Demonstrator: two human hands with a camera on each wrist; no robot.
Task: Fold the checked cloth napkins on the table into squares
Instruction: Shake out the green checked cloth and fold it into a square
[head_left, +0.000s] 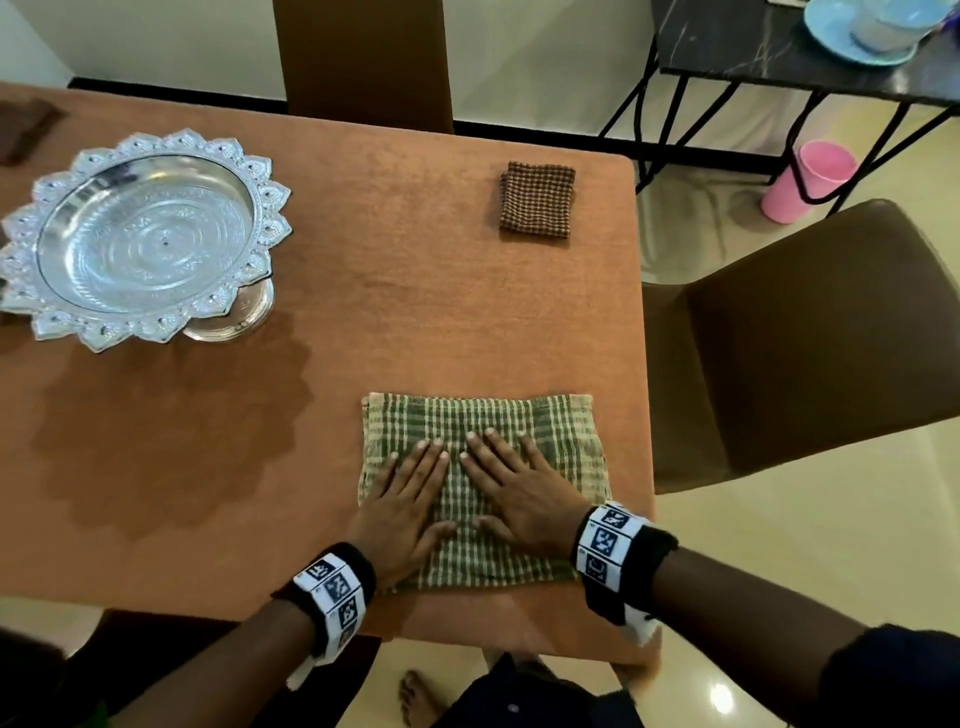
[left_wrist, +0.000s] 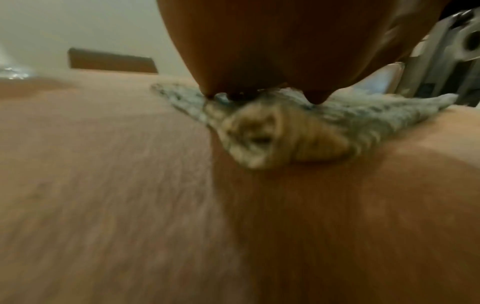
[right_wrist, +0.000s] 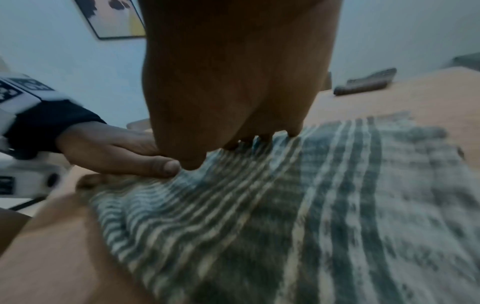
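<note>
Green napkin (head_left: 483, 488) near silver tray (head_left: 140, 234)

The head view looks steeply down on the tabletop (head_left: 426, 270), while both wrist views sit low, close behind their palms, sharing the green napkin (head_left: 483, 431).

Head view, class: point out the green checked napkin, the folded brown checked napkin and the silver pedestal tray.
green checked napkin (head_left: 566, 436): head view, bare right part beside the fingers.
folded brown checked napkin (head_left: 537, 200): head view, middle of its top layer.
silver pedestal tray (head_left: 145, 234): head view, centre of the dish.
</note>
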